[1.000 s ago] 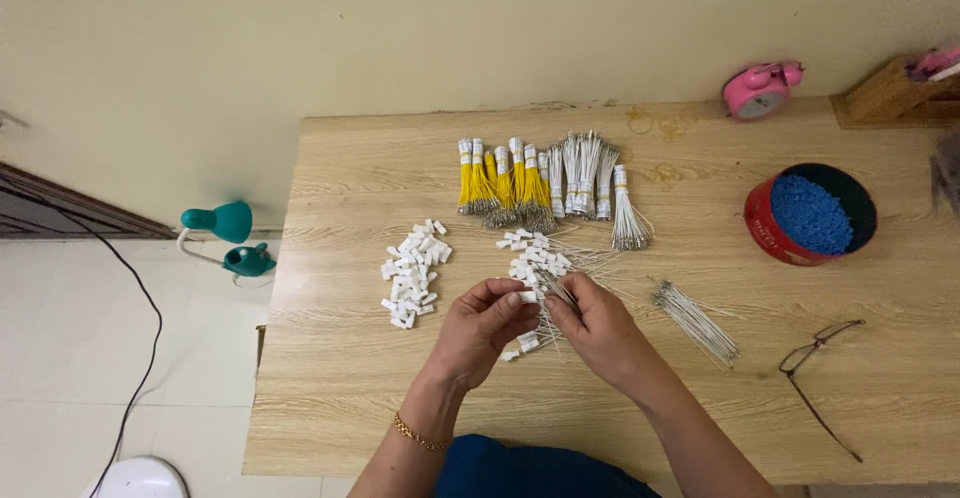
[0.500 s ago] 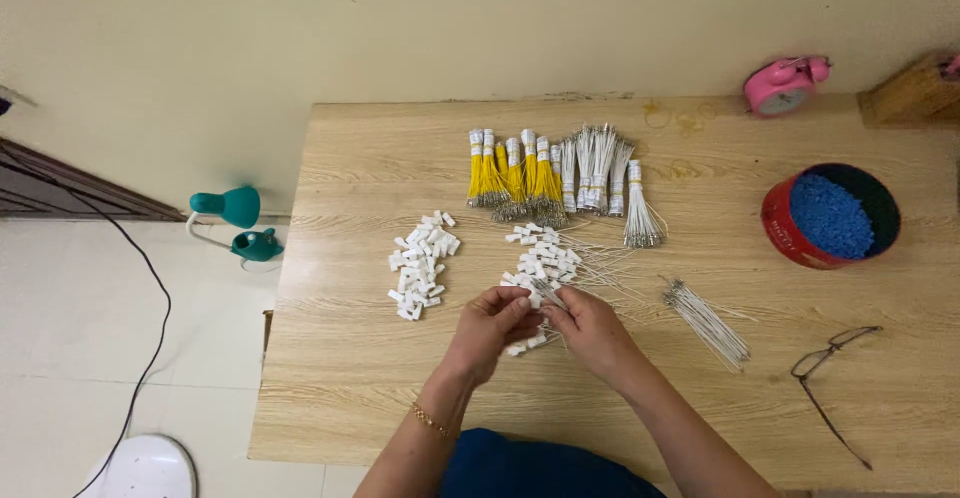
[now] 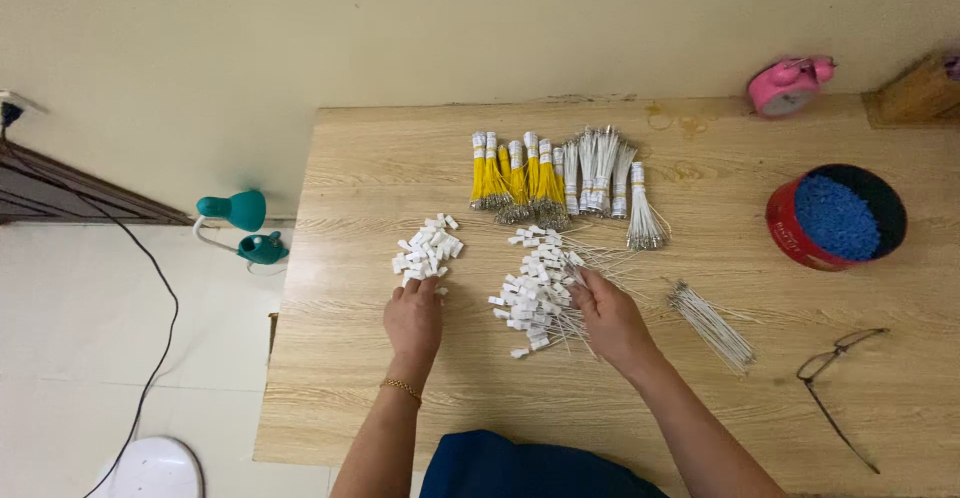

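My left hand point(image 3: 413, 320) lies palm down on the wooden table point(image 3: 700, 418), fingertips at the near edge of a small heap of white plastic pieces point(image 3: 428, 252). Whether it pinches one is hidden. My right hand point(image 3: 610, 316) reaches into a second heap of white pieces with thin wires attached point(image 3: 535, 293), fingertips on its right side. The fingers are bent over the wires; I cannot see what they hold.
Bundles of yellow and white wires point(image 3: 560, 178) lie at the back. A loose bunch of thin wires point(image 3: 712, 326) lies to the right. A red tin of blue pellets point(image 3: 836, 216), a pink clock point(image 3: 790, 85), glasses point(image 3: 835, 378) and a teal lamp point(image 3: 240, 226) on the floor.
My hands were together in front of the wired heap. They have separated: the left went to the small white heap, the right into the wired heap.
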